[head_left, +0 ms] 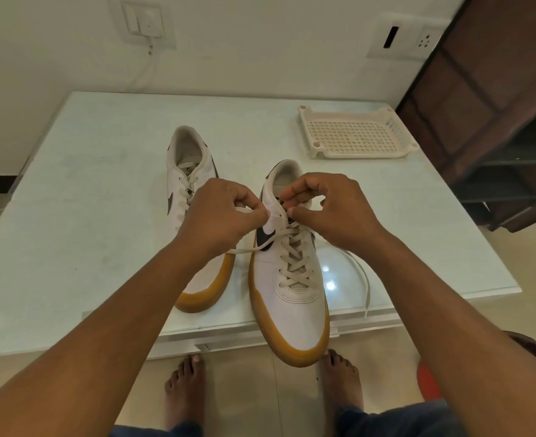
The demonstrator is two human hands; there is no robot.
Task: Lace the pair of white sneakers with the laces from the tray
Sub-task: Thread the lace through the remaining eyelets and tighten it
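Both hands work at the top eyelets of the near shoe (292,316), in the middle of the frame. Left hand (219,212) has its fingers curled and pinches the white edge of the upper between thumb and forefinger, holding that side steady. Right hand (329,209) is curled too, thumb and forefinger pinched together just beside the left thumb. It most likely holds a lace tip, though the tip itself is too small to make out.

This shoe stands on the table (87,216) with its toe past the near edge. Crossings already run up the tongue, so this looks like the last eyelet pair. One lace end (366,279) trails to the lower right over the table edge, and the other strand (241,250) runs left under the left wrist. To do this step well, keep the flap still, push the tip through cleanly, then draw both ends to equal length without twisting the flat lace.

Further back, upper left of centre, the far shoe (188,159) shows crossed lacing. At upper right sits the tray (358,155), with no lace showing in it.
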